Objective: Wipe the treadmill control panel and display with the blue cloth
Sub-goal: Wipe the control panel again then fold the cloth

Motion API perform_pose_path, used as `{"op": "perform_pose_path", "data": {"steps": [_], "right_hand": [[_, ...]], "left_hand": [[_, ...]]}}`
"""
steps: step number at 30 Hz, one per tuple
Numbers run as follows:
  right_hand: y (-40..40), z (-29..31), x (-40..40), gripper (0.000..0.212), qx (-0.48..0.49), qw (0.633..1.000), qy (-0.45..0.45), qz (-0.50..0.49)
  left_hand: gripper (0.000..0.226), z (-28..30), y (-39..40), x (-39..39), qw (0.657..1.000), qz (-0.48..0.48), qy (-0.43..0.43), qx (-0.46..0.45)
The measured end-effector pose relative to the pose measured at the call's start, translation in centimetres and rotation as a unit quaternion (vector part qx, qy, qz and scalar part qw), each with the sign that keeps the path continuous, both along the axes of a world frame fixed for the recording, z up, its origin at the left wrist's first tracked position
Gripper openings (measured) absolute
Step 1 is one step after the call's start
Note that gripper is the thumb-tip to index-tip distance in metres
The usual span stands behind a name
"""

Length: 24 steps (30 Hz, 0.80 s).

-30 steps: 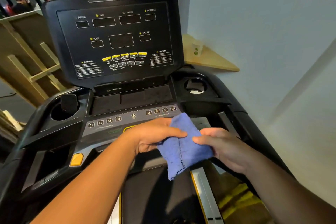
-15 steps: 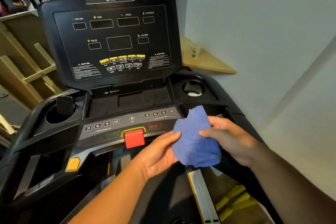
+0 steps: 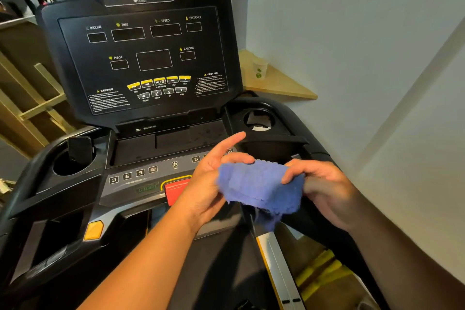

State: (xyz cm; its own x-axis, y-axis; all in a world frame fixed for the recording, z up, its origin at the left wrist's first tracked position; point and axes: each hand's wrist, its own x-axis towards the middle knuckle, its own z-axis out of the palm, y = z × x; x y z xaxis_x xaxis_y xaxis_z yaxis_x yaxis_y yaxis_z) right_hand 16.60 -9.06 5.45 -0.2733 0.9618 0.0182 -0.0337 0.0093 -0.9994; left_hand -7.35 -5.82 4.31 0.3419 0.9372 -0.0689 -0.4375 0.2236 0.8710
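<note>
While above the control panel (image 3: pixel 141 181), blue cloth (image 3: pixel 261 187) between both hands.

**Both hands raised, palms turned toward each other**

The left forearm enters from the bottom edge and rises diagonally toward the centre, bare to the wrist. The left hand (image 3: pixel 208 184) is open, palm facing right, forefinger stretched up and forward, the other fingers loosely spread, their tips touching the blue cloth (image 3: pixel 261 189). The right forearm comes in from the lower right corner, in shadow, angled up and left. The right hand (image 3: pixel 324 191) is curled, thumb and fingertips pinched over the cloth's right edge, knuckles upward. Both wrists are level with each other, the hands near but not touching.
</note>
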Motion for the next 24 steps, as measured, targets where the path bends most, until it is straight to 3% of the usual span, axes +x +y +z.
{"op": "perform_pose_path", "data": {"steps": [4, 5, 7, 9, 12, 17, 21, 24], "right_hand": [[-1.2, -1.4, 1.7, 0.029, -0.038, 0.998, -0.035, -0.019], [-1.7, -1.9, 1.8, 0.028, -0.057, 0.996, -0.056, -0.034], [-2.6, -3.1, 1.7, 0.023, -0.091, 0.990, -0.085, -0.066], [-3.2, -4.6, 1.7, 0.021, -0.124, 0.986, -0.062, -0.092], [-3.4, -6.6, 1.8, 0.031, -0.184, 0.975, 0.010, -0.127], [-2.6, -10.0, 2.8, 0.030, -0.246, 0.952, 0.094, -0.156], [-2.4, -11.7, 3.4, 0.032, -0.276, 0.940, 0.105, -0.171], [-2.3, -12.3, 3.7, 0.030, -0.273, 0.947, 0.057, -0.158]], "left_hand": [[0.051, 0.0, 0.3, -0.4, 0.988, -0.101, -0.068, -0.090], [0.046, -0.1, 0.7, 0.0, 0.991, -0.107, -0.017, -0.084], [0.043, -0.2, 2.0, 1.2, 0.981, -0.095, 0.169, -0.006], [0.053, 0.1, 4.0, 3.1, 0.942, -0.092, 0.311, 0.086], [0.054, 0.6, 7.2, 6.7, 0.877, -0.112, 0.432, 0.179], [0.051, -1.2, 10.5, 12.0, 0.791, -0.189, 0.535, 0.231], [0.047, -3.8, 11.3, 12.8, 0.772, -0.210, 0.560, 0.215], [0.038, -5.3, 11.0, 12.8, 0.763, -0.210, 0.576, 0.206]]}}
